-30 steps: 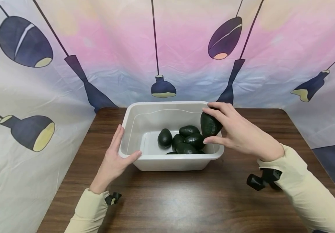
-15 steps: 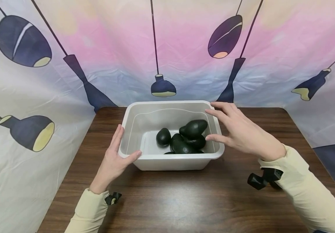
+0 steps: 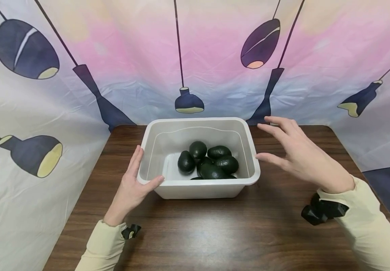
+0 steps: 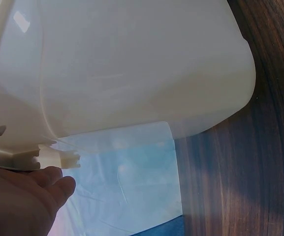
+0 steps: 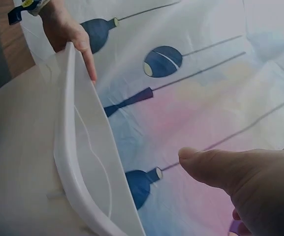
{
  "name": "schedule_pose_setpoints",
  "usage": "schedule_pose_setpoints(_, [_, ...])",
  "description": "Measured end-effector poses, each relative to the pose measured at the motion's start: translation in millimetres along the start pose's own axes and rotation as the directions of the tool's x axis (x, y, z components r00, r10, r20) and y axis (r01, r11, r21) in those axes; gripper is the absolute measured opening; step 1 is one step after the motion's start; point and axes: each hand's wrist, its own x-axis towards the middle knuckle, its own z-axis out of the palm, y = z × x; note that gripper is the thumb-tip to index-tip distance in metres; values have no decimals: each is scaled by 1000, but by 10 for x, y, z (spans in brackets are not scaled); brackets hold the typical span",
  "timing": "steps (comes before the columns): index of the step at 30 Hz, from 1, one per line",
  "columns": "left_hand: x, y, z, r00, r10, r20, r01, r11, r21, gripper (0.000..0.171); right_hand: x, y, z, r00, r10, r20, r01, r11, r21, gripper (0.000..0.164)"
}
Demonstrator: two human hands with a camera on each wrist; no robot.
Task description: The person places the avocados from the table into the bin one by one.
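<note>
Several dark green avocados (image 3: 227, 165) lie heaped in a white plastic bin (image 3: 199, 190), mostly right of its middle. One avocado (image 3: 198, 149) rests near the back wall, against another avocado (image 3: 186, 162) at the left. The near wall hides the lowest ones in part. My left hand (image 3: 133, 190) touches the bin's left end, its fingers straight along the outside and the thumb over the front rim. Just outside the right rim, my right hand (image 3: 300, 154) hovers with nothing in it, fingers and thumb spread apart.
The bin stands near the back of a brown wooden table (image 3: 195, 233). Behind it hangs a pastel cloth (image 3: 140, 56) printed with dark lamps. Black wrist cameras sit at both cuffs.
My right hand has let go of an avocado over the heap and moved right, out past the rim. That avocado has rolled left to the back wall. My left hand stays put.
</note>
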Motion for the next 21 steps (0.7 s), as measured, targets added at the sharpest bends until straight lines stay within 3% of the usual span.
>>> schedule_pose_setpoints(7, [-2, -8, 6, 1000, 5, -6, -5, 1000, 11, 100, -229, 152, -82, 995, 93, -44, -92, 996, 20, 77])
schedule_pose_setpoints(14, [-10, 10, 8, 1000, 4, -4, -4, 1000, 11, 100, -568, 447, -55, 979, 185, -80, -184, 983, 23, 74])
schedule_pose_setpoints(17, [-10, 8, 9, 1000, 2, -4, -2, 1000, 15, 100, -756, 576, -13, 955, 293, -37, -292, 956, 24, 75])
schedule_pose_setpoints(21, [-4, 5, 6, 1000, 3, -6, -3, 1000, 16, 100, -999, 721, 47, 896, 441, 56, -441, 897, -4, 79])
